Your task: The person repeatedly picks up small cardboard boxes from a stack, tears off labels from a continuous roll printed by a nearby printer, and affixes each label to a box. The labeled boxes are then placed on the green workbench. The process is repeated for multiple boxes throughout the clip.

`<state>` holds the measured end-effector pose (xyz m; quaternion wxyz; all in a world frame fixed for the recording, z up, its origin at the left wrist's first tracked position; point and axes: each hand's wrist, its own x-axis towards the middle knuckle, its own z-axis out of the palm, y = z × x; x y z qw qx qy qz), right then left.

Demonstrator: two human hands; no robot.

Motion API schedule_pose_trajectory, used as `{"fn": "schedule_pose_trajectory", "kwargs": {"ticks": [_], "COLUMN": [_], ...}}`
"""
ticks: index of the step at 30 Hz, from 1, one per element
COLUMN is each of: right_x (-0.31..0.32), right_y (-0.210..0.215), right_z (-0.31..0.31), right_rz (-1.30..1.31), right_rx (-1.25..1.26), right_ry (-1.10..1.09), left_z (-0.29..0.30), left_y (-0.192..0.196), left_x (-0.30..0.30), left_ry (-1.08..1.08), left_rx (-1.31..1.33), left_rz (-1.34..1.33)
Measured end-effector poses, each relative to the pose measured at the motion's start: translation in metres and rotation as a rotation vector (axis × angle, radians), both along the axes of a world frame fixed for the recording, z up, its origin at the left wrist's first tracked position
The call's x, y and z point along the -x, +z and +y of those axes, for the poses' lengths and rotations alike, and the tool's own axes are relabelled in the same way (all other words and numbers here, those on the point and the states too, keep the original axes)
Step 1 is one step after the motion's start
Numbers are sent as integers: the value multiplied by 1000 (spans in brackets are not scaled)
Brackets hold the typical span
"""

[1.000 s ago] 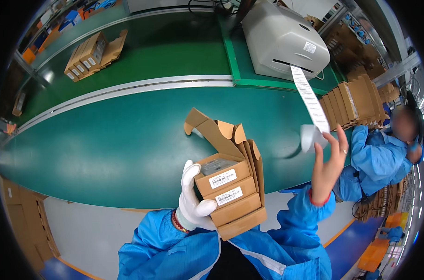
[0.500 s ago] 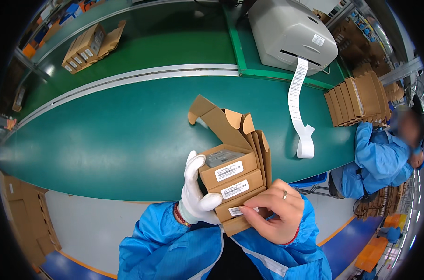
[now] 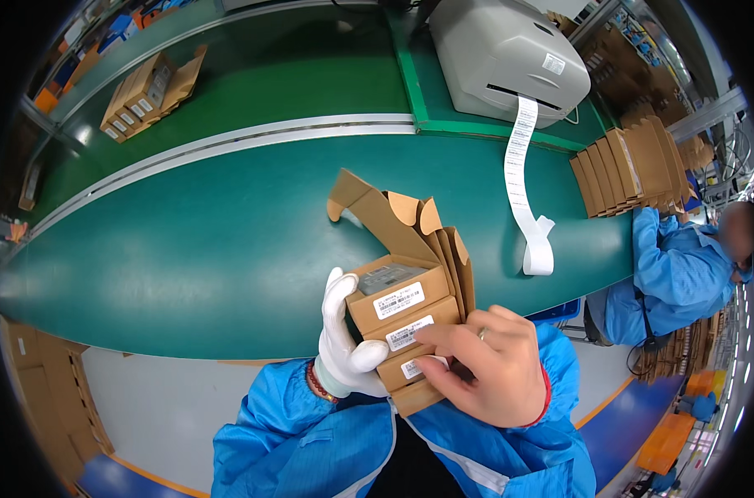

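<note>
L grip [image 3: 344, 349] clasping boxes [image 3: 404, 321], nr bench edge [image 3: 186, 352]; R grip [image 3: 493, 365] half-curled at labels [image 3: 408, 334], hold unclear; room fwd.

Boxes [image 3: 402, 315] in left hand [image 3: 342, 349]; printer [image 3: 509, 58] behind, to right; label strip [image 3: 517, 178] before it

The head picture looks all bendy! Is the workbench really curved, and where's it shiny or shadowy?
Head view: the green workbench probably looks curved because the fisheye lens bends straight edges; head view: pale glare spreads over its left half; head view: a soft dark shadow lies left of the white label strip.
</note>
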<state>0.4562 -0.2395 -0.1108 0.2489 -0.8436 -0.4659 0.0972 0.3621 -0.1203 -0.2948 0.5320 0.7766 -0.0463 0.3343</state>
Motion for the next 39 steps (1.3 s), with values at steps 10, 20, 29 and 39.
{"fn": "schedule_pose_trajectory", "kwargs": {"ticks": [10,20,29,39], "right_x": [-18,-18,-24,-30], "right_y": [-21,-21,-22,-28], "right_z": [-22,-12,-14,-18], "right_rz": [382,234,249,205], "right_rx": [-379,-249,-247,-238], "right_ry": [50,56,60,89], "left_z": [-2,-4,-6,-10], "left_y": [0,-1,-1,-4], "left_x": [-4,-8,-12,-19], "left_ry": [-5,-8,-13,-14], "left_rx": [-7,-5,-9,-14], "left_rz": [1,2,1,-1]}}
